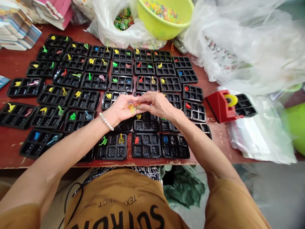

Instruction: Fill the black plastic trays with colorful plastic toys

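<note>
Red-brown table [14,61], black plastic compartment trays [146,150] laid in rough rows, probably to keep each one reachable; lime-green bowl [164,31] past the far rows; my left hand [121,106] palm up, seemingly cupped to stop spills; right hand [156,103] against it, fingertips drawn together at small orange-yellow plastic pieces [132,108] between both palms, above the middle trays; can't tell whether either hand is clamped on them

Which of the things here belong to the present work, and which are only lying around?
Apparently in use:
small colourful pieces in the left hand, with the right hand over them
black compartment trays, many holding small plastic toys
probably the yellow-green bowl of colourful pieces

Apparently just lying around:
red tape dispenser
calculator
printed stack at far left
</note>
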`<action>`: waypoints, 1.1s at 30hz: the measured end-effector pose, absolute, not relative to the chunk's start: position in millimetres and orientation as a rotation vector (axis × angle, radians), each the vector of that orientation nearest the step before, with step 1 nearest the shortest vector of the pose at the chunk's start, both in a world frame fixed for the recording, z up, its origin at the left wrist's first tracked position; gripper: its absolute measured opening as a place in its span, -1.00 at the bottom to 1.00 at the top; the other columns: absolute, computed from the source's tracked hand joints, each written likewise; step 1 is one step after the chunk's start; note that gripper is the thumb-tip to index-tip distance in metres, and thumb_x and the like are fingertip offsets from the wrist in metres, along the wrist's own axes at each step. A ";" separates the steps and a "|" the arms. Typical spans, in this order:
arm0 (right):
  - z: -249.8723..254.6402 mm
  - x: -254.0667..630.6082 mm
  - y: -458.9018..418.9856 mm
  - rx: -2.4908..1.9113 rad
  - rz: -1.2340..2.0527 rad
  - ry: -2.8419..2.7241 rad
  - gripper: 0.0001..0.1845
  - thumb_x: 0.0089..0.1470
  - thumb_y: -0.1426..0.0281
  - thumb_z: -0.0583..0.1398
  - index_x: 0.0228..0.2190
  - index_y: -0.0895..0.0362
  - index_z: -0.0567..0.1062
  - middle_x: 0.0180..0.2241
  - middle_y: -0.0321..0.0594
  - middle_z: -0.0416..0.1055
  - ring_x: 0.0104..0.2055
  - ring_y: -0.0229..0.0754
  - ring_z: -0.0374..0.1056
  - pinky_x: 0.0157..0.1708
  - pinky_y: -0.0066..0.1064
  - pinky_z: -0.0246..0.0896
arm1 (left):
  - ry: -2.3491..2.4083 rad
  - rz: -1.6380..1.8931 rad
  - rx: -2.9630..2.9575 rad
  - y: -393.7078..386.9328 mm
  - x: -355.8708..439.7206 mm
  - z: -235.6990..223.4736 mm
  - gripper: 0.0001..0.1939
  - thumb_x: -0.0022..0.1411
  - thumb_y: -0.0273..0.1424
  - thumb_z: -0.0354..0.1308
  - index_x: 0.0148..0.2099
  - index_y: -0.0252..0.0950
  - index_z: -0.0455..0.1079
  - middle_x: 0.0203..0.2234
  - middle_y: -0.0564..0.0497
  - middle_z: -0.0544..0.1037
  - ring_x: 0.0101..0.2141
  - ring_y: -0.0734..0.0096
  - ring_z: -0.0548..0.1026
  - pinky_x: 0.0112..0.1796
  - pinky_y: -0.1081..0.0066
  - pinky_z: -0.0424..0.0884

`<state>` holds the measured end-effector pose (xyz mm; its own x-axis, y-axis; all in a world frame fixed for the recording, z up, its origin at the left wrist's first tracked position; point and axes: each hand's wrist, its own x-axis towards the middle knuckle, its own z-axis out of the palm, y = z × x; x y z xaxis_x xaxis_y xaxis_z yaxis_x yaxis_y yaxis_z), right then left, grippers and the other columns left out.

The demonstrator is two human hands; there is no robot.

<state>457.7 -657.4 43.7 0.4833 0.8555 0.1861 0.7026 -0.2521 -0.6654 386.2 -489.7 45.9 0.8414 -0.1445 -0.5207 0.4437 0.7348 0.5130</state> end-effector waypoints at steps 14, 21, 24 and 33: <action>30.3 446.9 -702.9 -2.069 0.246 -0.670 -0.81 0.04 0.29 0.39 -0.35 0.17 0.68 -0.43 -0.22 0.57 -0.39 -0.24 0.36 -0.30 -0.31 0.26 | 0.526 -0.278 0.874 -491.1 352.2 42.9 -0.60 0.36 -0.79 0.04 0.21 -0.58 0.38 -0.33 -0.17 0.63 -0.41 0.35 0.66 -0.39 0.52 0.60; 12.0 446.1 -702.7 -2.232 0.329 -0.734 -0.89 0.01 0.41 0.39 -0.38 0.18 0.72 -0.40 -0.19 0.59 -0.33 -0.20 0.42 -0.19 -0.26 0.26 | 0.485 -0.276 1.057 -485.7 337.6 42.1 -0.82 0.43 -0.69 0.14 -0.26 -0.43 0.43 -0.37 -0.17 0.62 -0.57 0.53 0.52 -0.69 0.65 0.23; 15.9 438.8 -694.4 -2.188 0.185 -0.716 -0.88 0.06 0.41 0.37 -0.33 0.17 0.72 -0.32 -0.18 0.61 -0.29 -0.19 0.43 -0.16 -0.27 0.29 | 0.455 -0.301 1.064 -490.7 336.8 42.9 -0.76 0.45 -0.68 0.14 -0.32 -0.41 0.42 -0.44 -0.08 0.57 -0.58 0.59 0.48 -0.68 0.68 0.21; 31.3 398.9 -686.4 -1.884 0.363 -0.723 -0.52 0.15 -0.03 0.34 -0.26 0.17 0.64 -0.34 -0.15 0.61 -0.32 -0.20 0.45 -0.29 -0.35 0.35 | 0.402 -0.359 1.085 -518.6 330.4 35.0 -0.81 0.37 -0.74 0.20 -0.29 -0.43 0.47 -0.45 -0.06 0.56 -0.62 0.61 0.44 -0.70 0.62 0.16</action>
<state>398.9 -686.4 31.3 0.7726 0.6304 0.0751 0.3165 -0.2799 -0.9064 330.4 -518.6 35.0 0.8717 -0.0850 -0.4826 0.4701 0.4230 0.7747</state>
